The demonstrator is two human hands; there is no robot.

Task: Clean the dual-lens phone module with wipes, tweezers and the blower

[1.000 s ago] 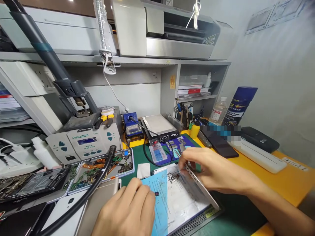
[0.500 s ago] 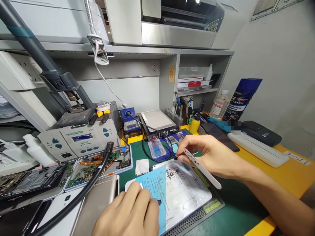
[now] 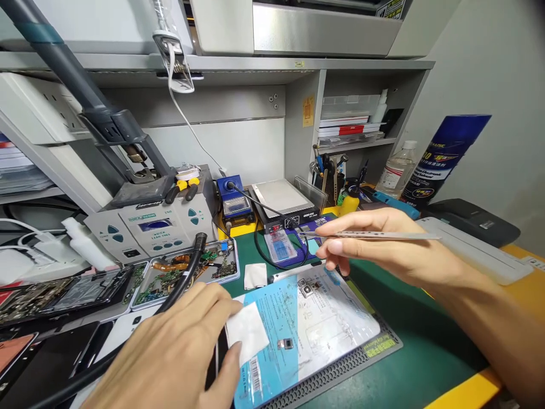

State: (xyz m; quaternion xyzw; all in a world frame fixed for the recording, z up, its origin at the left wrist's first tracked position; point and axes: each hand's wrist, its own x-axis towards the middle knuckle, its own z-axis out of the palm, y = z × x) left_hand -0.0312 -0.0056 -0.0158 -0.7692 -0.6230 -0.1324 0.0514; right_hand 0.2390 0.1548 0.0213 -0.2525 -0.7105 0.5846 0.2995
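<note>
My right hand (image 3: 374,241) pinches a pair of metal tweezers (image 3: 383,234), held nearly level above the far right part of a blue and white plastic-covered sheet (image 3: 272,307). The tweezers' tips point left with nothing visible between them. At the sheet's left edge, my left hand (image 3: 179,341) has its thumb and forefinger closed on the edge of a white wipe (image 3: 247,332). A small dark camera module (image 3: 285,343) lies on the blue half, just right of the wipe. Another small camera part (image 3: 306,288) rests farther back on the white half.
A folded white cloth (image 3: 255,276) lies behind the sheet. A tray of circuit boards (image 3: 145,295) and a black hose (image 3: 187,278) are at left. Behind stand a hot-air station (image 3: 157,224), a heating plate (image 3: 283,196), a yellow bottle (image 3: 349,204) and a blue spray can (image 3: 451,159).
My left hand has drawn back left, uncovering the module and the white wipe. The right hand has turned the tweezers from slanting to nearly level. The view has shifted slightly.
</note>
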